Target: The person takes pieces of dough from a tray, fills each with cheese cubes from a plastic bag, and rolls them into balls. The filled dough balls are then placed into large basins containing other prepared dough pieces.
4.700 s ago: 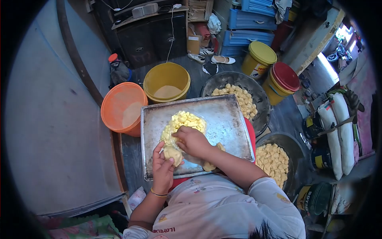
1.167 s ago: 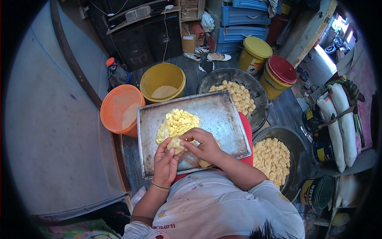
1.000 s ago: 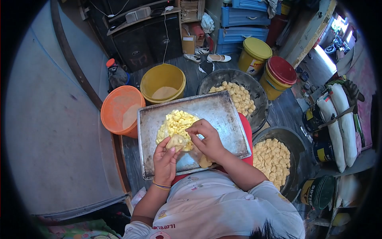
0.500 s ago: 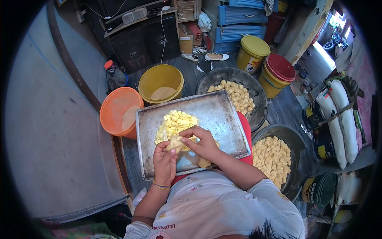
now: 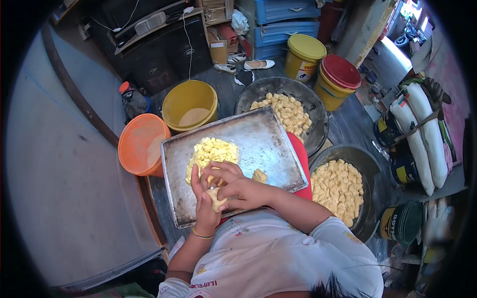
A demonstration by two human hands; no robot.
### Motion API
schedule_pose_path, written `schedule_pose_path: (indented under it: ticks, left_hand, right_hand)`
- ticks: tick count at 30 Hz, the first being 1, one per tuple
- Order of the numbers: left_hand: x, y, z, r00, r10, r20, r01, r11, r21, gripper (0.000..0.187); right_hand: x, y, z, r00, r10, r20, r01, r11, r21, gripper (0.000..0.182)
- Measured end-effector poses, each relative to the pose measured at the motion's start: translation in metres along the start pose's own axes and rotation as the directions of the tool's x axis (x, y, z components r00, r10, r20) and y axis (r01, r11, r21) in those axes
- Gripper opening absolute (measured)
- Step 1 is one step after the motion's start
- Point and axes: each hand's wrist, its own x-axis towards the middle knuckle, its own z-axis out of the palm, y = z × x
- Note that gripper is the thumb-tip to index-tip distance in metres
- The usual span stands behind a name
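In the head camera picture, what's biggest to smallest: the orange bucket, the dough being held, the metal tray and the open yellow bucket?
1. Metal tray
2. Orange bucket and open yellow bucket: too alike to rank
3. Held dough

- Tray point(image 5: 263, 139) sits right in front of us.
- Cubes point(image 5: 214, 151) on tray, left of its middle.
- Loose dough lump point(image 5: 259, 175) on tray, right of the cubes, closer to us.
- Left bucket point(image 5: 130, 149) just off tray's left side, second bucket point(image 5: 171, 111) past it, a bit right; we've got powder point(image 5: 194, 117) in both.
- Far basin point(image 5: 316, 116) beyond tray's far right corner, dough balls point(image 5: 285, 110) in it.
- Near basin point(image 5: 370, 174) on our right, dough pieces point(image 5: 338, 191) in it.
- Two lidded buckets point(image 5: 305, 52) behind far basin, drawers point(image 5: 285, 32) behind those.
- Sacks point(image 5: 422, 134) further right, past near basin.
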Motion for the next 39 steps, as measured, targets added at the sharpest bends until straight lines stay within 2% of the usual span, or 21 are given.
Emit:
schedule_pose_path:
  ticks: [1, 3, 5, 6, 8, 9, 10, 12, 14, 17, 19, 20, 22, 23, 25, 29, 32, 34, 35, 37, 39]
  left_hand:
    - [0.001, 0.0, 0.0, 1.0, -0.005, -0.002, 0.005, 1.0, 0.001, 0.075]
    - [0.011, -0.003, 0.0, 0.998, 0.012, 0.068, -0.025, 0.982, 0.187, 0.074]
    - [0.022, -0.003, -0.013, 0.977, -0.04, 0.211, -0.055, 0.902, 0.429, 0.059]
    - [0.019, -0.006, -0.015, 0.976, -0.045, 0.213, -0.052, 0.902, 0.428, 0.059]
    - [0.014, 0.0, -0.007, 0.854, -0.44, 0.278, 0.159, 0.729, 0.666, 0.045]
    - [0.012, -0.005, -0.003, 0.868, -0.327, 0.374, -0.057, 0.681, 0.73, 0.041]
    - [0.009, -0.01, 0.0, 0.868, -0.328, 0.373, -0.056, 0.682, 0.729, 0.041]
    - [0.005, -0.023, 0.004, 0.813, -0.257, 0.523, -0.375, 0.456, 0.807, 0.043]
    - [0.002, -0.036, 0.007, 0.802, -0.251, 0.542, -0.406, 0.436, 0.803, 0.046]
    - [0.002, -0.043, 0.007, 0.758, -0.306, 0.577, -0.474, 0.35, 0.808, 0.038]
    - [0.004, -0.042, 0.006, 0.785, -0.36, 0.504, -0.322, 0.458, 0.828, 0.026]
    - [0.003, -0.042, 0.003, 0.785, -0.36, 0.504, -0.323, 0.456, 0.829, 0.026]
    - [-0.001, -0.043, -0.004, 0.873, -0.427, 0.234, 0.121, 0.656, 0.745, 0.02]
    - [-0.004, -0.046, -0.008, 0.873, -0.429, 0.233, 0.122, 0.654, 0.746, 0.02]
    - [-0.008, -0.046, -0.011, 0.938, -0.342, 0.052, 0.299, 0.877, 0.376, 0.017]
    - [-0.012, -0.031, -0.013, 0.889, -0.455, -0.051, 0.458, 0.881, 0.117, 0.013]
    - [-0.012, -0.025, -0.026, 0.851, -0.524, -0.041, 0.506, 0.838, -0.202, 0.021]
    - [-0.009, -0.025, -0.028, 0.88, -0.469, -0.073, 0.45, 0.874, -0.186, 0.031]
    - [-0.006, -0.022, -0.024, 0.876, -0.473, -0.097, 0.44, 0.864, -0.245, 0.03]
    - [-0.003, -0.015, -0.021, 0.87, -0.478, -0.122, 0.425, 0.852, -0.305, 0.029]
    - [-0.001, -0.011, -0.02, 0.889, -0.455, 0.05, 0.433, 0.802, -0.412, 0.029]
  right_hand:
    - [-0.002, -0.003, -0.001, 1.0, 0.004, -0.001, -0.004, 1.0, 0.004, 0.021]
    - [-0.007, -0.007, -0.006, 0.96, 0.275, -0.053, -0.215, 0.847, 0.486, 0.031]
    - [-0.015, -0.009, -0.019, 0.858, 0.376, -0.351, -0.182, 0.86, 0.477, 0.042]
    - [-0.022, -0.007, -0.032, 0.787, 0.375, -0.49, -0.167, 0.893, 0.417, 0.045]
    - [-0.036, -0.004, -0.062, 0.591, 0.261, -0.764, -0.123, 0.964, 0.234, 0.038]
    - [-0.042, 0.003, -0.08, 0.503, 0.117, -0.857, -0.114, 0.991, 0.068, 0.034]
    - [-0.052, 0.011, -0.101, 0.478, 0.109, -0.872, -0.299, 0.953, -0.045, 0.031]
    - [-0.054, 0.018, -0.118, 0.46, 0.096, -0.883, -0.472, 0.868, -0.152, 0.031]
    - [-0.046, 0.016, -0.121, 0.574, 0.083, -0.814, -0.713, 0.539, -0.448, 0.039]
    - [-0.047, 0.022, -0.096, 0.79, 0.383, -0.479, -0.55, 0.788, -0.277, 0.045]
    - [-0.043, 0.017, -0.076, 0.782, 0.623, -0.026, -0.622, 0.783, 0.032, 0.04]
    - [-0.042, 0.023, -0.063, 0.8, 0.598, 0.047, -0.6, 0.798, 0.058, 0.036]
    - [-0.042, 0.04, -0.036, 0.815, 0.567, 0.117, -0.578, 0.812, 0.087, 0.032]
    - [-0.04, 0.046, -0.024, 0.822, 0.566, 0.068, -0.568, 0.823, 0.012, 0.03]
    - [-0.035, 0.05, -0.008, 0.834, 0.551, -0.03, -0.549, 0.824, -0.141, 0.025]
    - [-0.034, 0.058, 0.004, 0.82, 0.572, -0.02, -0.542, 0.765, -0.348, 0.025]
    - [-0.03, 0.053, 0.0, 0.856, 0.51, -0.079, -0.51, 0.812, -0.283, 0.022]
    - [-0.026, 0.043, -0.006, 0.734, 0.672, -0.097, -0.662, 0.74, 0.12, 0.02]
    - [-0.025, 0.041, -0.007, 0.735, 0.672, -0.094, -0.662, 0.74, 0.119, 0.02]
    - [-0.022, 0.033, -0.01, 0.841, 0.535, -0.079, -0.479, 0.805, 0.35, 0.019]
    - [-0.018, 0.018, -0.013, 0.873, 0.481, -0.085, -0.428, 0.836, 0.343, 0.019]
